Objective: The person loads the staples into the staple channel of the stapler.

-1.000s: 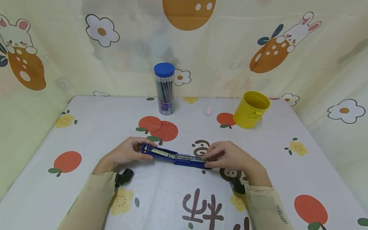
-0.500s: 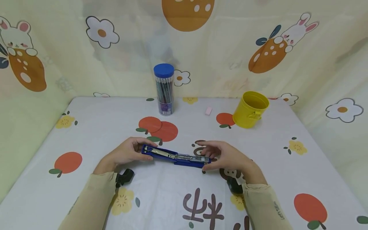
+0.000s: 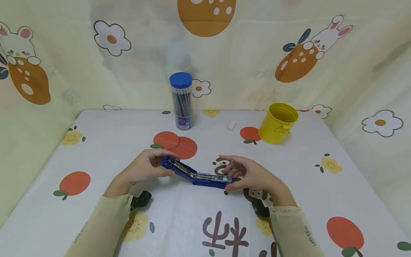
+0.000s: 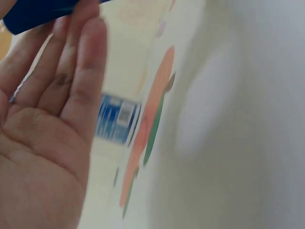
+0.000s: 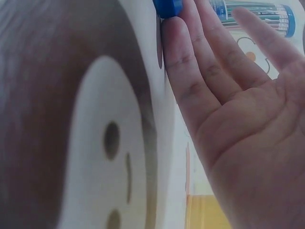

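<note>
A blue stapler lies unfolded near the middle of the table in the head view, its silver staple channel facing up. My left hand pinches the raised lid at the left end between thumb and fingers; that end tilts up off the table. At the stapler's right end, my right hand holds the base between thumb and lower fingers, with the index finger lifted away. Each wrist view shows only a blue corner of the stapler, by the fingertips on the left and the fingertips on the right.
Behind the hands stands a clear tub of pencils with a blue lid. A small pink eraser lies to its right. Farther right is a yellow bucket. A patterned curtain hangs beyond the table's back edge.
The left hand has tipped the stapler's lid up more steeply. My right fingers, earlier over the staple channel, have drawn back to the base's end, the index finger now raised.
</note>
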`<state>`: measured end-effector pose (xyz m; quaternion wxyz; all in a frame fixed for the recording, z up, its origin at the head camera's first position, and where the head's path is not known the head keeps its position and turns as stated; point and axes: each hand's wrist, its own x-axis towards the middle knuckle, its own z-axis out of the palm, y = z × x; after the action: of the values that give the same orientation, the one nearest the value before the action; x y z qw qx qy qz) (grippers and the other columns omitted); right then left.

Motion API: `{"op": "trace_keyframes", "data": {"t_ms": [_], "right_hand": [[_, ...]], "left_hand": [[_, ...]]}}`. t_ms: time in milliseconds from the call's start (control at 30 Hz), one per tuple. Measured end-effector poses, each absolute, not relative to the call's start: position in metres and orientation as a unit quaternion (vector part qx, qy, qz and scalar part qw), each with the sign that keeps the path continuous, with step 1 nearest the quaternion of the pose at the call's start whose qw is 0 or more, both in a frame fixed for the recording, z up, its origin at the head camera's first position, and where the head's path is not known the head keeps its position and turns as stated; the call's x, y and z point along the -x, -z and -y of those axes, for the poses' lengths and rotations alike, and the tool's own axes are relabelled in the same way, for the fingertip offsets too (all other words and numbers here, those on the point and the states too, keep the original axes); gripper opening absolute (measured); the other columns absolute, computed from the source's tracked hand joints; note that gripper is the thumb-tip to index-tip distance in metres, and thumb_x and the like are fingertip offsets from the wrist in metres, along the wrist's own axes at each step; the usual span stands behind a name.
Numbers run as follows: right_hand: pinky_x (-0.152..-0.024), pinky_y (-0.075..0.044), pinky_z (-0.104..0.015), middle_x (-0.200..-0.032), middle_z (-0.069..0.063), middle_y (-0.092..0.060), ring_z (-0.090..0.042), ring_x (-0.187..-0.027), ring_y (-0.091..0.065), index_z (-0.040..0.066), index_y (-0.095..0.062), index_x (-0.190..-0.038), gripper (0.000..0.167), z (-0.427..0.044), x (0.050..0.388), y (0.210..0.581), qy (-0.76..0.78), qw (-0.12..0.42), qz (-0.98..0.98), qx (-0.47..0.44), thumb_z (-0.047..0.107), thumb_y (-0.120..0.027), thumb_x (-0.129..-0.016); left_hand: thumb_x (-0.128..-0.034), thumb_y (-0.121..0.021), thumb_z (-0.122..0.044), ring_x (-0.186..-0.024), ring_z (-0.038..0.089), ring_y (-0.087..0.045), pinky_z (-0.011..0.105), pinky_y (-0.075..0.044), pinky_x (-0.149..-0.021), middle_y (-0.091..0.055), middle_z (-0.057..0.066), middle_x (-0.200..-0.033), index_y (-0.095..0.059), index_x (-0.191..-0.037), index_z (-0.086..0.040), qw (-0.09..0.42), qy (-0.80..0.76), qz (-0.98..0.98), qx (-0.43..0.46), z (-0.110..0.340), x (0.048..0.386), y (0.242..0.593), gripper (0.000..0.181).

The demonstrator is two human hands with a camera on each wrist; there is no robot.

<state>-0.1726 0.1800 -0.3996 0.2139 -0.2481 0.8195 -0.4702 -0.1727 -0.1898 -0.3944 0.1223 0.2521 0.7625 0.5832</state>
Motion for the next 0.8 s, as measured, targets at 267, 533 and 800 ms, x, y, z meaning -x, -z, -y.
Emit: {"op": "trace_keyframes", "data": {"t_ms": [267,533,800], "right_hand": [[-0.093,-0.052,-0.037,-0.118,-0.007,-0.065,-0.024,-0.104,-0.062,0.014,-0.043,-0.153,0.092,-0.181,0.173,0.399,0.48,0.218,-0.812,0.25,0.021,-0.091,-0.076],[-0.095,-0.051,-0.038,-0.121,-0.009,-0.064,-0.024,-0.106,-0.062,0.012,-0.038,-0.155,0.096,-0.181,0.173,0.399,0.48,0.22,-0.81,0.255,0.019,-0.091,-0.075],[-0.099,-0.048,-0.042,-0.125,-0.009,-0.063,-0.023,-0.109,-0.062,0.015,-0.032,-0.158,0.103,-0.183,0.173,0.398,0.479,0.227,-0.809,0.255,0.021,-0.092,-0.074]], "left_hand": [[-0.0809,-0.081,0.002,-0.107,0.03,-0.063,0.041,-0.047,-0.1,-0.068,0.012,-0.114,-0.061,-0.13,0.003,0.088,-0.631,-0.728,-0.252,0.162,0.165,0.394,0.053],[-0.0825,-0.08,0.001,-0.11,0.028,-0.062,0.057,-0.044,-0.098,-0.068,0.008,-0.117,-0.06,-0.131,-0.004,0.086,-0.636,-0.722,-0.26,0.141,0.16,0.399,0.052],[-0.0831,-0.081,-0.002,-0.115,0.023,-0.061,0.051,-0.046,-0.098,-0.067,0.005,-0.123,-0.061,-0.131,-0.006,0.088,-0.61,-0.741,-0.267,0.133,0.158,0.401,0.052]]}}
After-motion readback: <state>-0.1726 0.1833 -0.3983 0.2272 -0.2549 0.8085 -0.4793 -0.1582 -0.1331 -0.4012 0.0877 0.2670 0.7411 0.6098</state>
